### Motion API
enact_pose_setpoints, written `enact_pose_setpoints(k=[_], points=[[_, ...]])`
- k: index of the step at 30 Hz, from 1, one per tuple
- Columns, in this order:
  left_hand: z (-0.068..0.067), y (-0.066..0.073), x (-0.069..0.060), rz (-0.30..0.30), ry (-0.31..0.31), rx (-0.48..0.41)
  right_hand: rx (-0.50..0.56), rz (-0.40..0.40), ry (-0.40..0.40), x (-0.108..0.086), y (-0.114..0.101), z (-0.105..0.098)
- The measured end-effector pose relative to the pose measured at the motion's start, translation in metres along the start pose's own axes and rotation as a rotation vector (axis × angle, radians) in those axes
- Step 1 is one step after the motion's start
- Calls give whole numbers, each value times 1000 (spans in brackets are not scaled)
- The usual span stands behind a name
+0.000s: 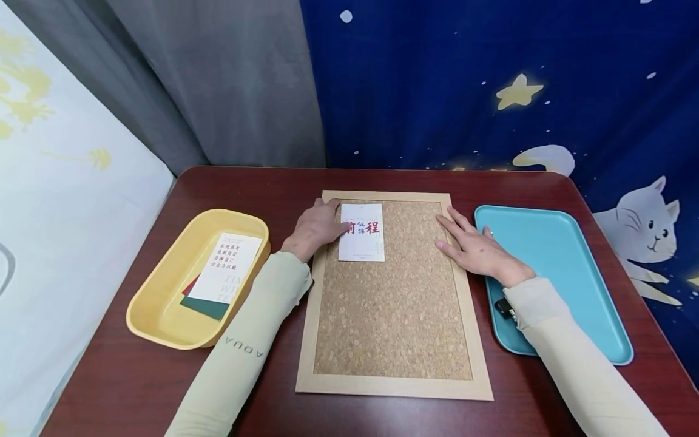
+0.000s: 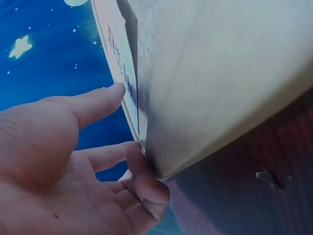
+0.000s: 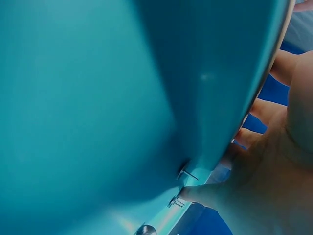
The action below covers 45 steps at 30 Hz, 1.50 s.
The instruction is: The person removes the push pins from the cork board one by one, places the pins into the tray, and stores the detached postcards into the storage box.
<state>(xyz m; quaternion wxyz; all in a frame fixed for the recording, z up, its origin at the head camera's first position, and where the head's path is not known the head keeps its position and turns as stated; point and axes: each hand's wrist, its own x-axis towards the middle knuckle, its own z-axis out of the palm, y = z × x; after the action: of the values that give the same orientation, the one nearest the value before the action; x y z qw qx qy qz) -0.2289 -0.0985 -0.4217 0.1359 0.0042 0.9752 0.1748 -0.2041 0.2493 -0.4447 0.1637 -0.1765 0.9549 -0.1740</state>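
Note:
A framed cork board point(image 1: 390, 315) lies flat on the table, a white card point(image 1: 361, 247) with red and blue characters at its upper left. My left hand point(image 1: 321, 226) is at the board's left edge, its thumb tip on the card's left side. In the left wrist view the other fingers of the left hand point(image 2: 73, 161) bend beside the wooden frame point(image 2: 210, 83). Across the board, my right hand point(image 1: 477, 249) rests on the right frame strip with fingers spread. Metal thumbtacks point(image 3: 185, 172) lie in the blue tray near that hand's outermost finger in the right wrist view.
A yellow basin point(image 1: 147, 309) on the left holds a white printed card point(image 1: 232, 267) over green and red ones. On the right is the blue tray point(image 1: 579, 291), partly under the right forearm. Curtains point(image 1: 437, 79) hang behind the dark red table point(image 1: 262, 188).

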Motion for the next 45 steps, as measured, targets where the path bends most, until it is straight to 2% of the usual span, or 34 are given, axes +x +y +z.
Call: enact_pose_setpoints(k=[5, 14, 19, 23, 29, 37, 45], points=[[1, 4, 3, -32, -10, 20, -4, 0, 1, 0, 0, 0], [-2, 5, 4, 19, 19, -20, -1, -2, 14, 0, 2, -3], [-2, 8, 5, 18, 39, -42, 4, -4, 14, -1, 3, -3], [-1, 8, 5, 19, 57, -95, -2, 1, 13, -1, 3, -2], [-1, 6, 3, 29, 83, -222, 7, 3, 12, 0, -1, -1], [0, 2, 4, 68, 82, -331, 12, 6, 7, 2, -2, 1], [3, 1, 3, 109, 139, -380, 16, 5, 1, 1, 0, 1]])
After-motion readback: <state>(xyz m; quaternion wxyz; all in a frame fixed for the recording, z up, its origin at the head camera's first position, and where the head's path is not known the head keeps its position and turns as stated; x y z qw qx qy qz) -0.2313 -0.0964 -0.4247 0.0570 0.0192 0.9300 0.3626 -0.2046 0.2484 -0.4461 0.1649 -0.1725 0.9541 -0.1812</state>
